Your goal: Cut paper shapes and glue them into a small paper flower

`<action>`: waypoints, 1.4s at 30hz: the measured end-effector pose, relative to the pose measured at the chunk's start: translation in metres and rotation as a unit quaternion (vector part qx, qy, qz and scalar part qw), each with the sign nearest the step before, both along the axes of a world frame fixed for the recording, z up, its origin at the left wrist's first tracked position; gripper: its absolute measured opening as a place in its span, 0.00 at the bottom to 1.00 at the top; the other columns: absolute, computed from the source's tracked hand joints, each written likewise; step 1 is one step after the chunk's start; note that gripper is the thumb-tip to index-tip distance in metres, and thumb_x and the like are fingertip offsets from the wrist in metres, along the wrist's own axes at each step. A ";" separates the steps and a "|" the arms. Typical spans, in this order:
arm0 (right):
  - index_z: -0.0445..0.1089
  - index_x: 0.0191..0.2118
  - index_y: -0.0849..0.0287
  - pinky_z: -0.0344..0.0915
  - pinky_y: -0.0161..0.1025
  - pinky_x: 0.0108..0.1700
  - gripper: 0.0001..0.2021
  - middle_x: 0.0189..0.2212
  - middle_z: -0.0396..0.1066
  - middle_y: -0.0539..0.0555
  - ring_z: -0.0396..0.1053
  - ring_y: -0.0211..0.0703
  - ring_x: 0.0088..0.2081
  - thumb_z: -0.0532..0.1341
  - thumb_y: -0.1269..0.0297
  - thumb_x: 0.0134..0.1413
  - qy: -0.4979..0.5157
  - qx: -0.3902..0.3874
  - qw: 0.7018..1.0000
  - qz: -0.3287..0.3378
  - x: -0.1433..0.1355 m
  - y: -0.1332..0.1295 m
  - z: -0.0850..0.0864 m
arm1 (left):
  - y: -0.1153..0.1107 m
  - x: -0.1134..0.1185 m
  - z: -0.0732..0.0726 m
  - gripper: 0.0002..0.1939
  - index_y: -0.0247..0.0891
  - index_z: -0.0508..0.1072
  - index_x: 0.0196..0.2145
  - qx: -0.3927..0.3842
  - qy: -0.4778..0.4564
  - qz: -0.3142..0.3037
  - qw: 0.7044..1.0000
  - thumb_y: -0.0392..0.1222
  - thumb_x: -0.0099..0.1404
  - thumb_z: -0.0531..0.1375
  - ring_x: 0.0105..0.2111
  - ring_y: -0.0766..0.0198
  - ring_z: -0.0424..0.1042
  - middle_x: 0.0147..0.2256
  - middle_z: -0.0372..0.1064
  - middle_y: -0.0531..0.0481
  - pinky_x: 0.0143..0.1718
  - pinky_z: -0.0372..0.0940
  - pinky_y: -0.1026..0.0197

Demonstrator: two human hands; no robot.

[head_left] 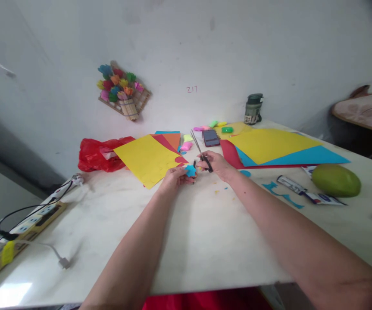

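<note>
"Was the light good?"
"Yes, even and soft, but the pale smooth table (214, 241) had white glare at its near left corner."
"And sharpness?"
"Slightly blurred; the top right corner was dark."

1. colourful flowers (117, 82) on a small rack (145, 99), against the white wall (179, 43).
2. dark green bottle (253, 108), upright near the wall.
3. large green fruit (336, 181), right side of the table (221, 241).
4. red plastic bag (92, 156), left side.
</note>
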State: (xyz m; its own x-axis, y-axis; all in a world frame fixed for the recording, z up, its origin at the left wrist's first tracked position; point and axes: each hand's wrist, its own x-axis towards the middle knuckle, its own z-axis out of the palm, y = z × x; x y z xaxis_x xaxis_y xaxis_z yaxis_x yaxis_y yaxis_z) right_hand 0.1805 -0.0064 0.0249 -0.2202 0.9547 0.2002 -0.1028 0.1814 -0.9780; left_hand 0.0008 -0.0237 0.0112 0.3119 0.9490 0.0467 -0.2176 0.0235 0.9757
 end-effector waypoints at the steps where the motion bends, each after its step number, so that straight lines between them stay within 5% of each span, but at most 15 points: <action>1: 0.64 0.35 0.61 0.59 0.31 0.25 0.20 0.20 0.65 0.46 0.63 0.31 0.20 0.66 0.66 0.31 0.002 -0.001 1.000 -0.001 -0.001 -0.001 0.001 | 0.000 0.000 0.000 0.12 0.29 0.74 0.26 0.000 0.005 -0.007 1.000 0.43 0.49 0.61 0.22 0.61 0.70 0.26 0.72 0.40 0.27 0.66 0.60; 11: 0.62 0.31 0.61 0.61 0.31 0.24 0.14 0.20 0.66 0.46 0.62 0.31 0.20 0.61 0.75 0.32 -0.001 -0.017 0.999 0.038 -0.014 -0.010 0.007 | -0.001 0.003 0.001 0.10 0.30 0.73 0.24 -0.027 0.057 -0.003 0.998 0.42 0.48 0.60 0.19 0.62 0.69 0.24 0.71 0.41 0.25 0.64 0.59; 18: 0.62 0.32 0.60 0.58 0.31 0.22 0.14 0.17 0.65 0.45 0.61 0.31 0.19 0.60 0.75 0.32 -0.008 0.005 1.000 -0.017 -0.016 -0.005 0.005 | -0.004 0.005 0.010 0.21 0.33 0.70 0.23 -0.105 -0.050 -0.006 0.993 0.56 0.50 0.55 0.27 0.53 0.72 0.25 0.72 0.39 0.31 0.66 0.54; 25: 0.62 0.33 0.60 0.59 0.31 0.23 0.15 0.17 0.64 0.44 0.60 0.32 0.18 0.60 0.73 0.31 -0.016 0.022 0.999 -0.036 -0.017 -0.003 0.003 | -0.003 0.005 0.004 0.10 0.31 0.71 0.27 -0.030 -0.001 0.007 1.000 0.39 0.45 0.63 0.28 0.58 0.72 0.28 0.72 0.42 0.32 0.66 0.58; 42: 0.64 0.34 0.62 0.58 0.31 0.19 0.17 0.16 0.66 0.47 0.60 0.31 0.14 0.66 0.64 0.34 0.010 0.016 0.999 -0.034 -0.009 -0.001 0.001 | -0.002 0.003 0.005 0.09 0.31 0.70 0.25 -0.025 -0.025 0.054 0.998 0.38 0.46 0.63 0.24 0.62 0.71 0.23 0.71 0.46 0.29 0.66 0.60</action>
State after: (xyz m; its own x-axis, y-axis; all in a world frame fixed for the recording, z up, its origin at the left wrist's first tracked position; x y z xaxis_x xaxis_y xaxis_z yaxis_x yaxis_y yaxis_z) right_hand 0.1715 -0.0069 0.0258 -0.1502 0.9604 0.2348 -0.1092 0.2199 -0.9694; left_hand 0.0041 -0.0256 0.0158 0.2057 0.9786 0.0117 -0.2695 0.0452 0.9619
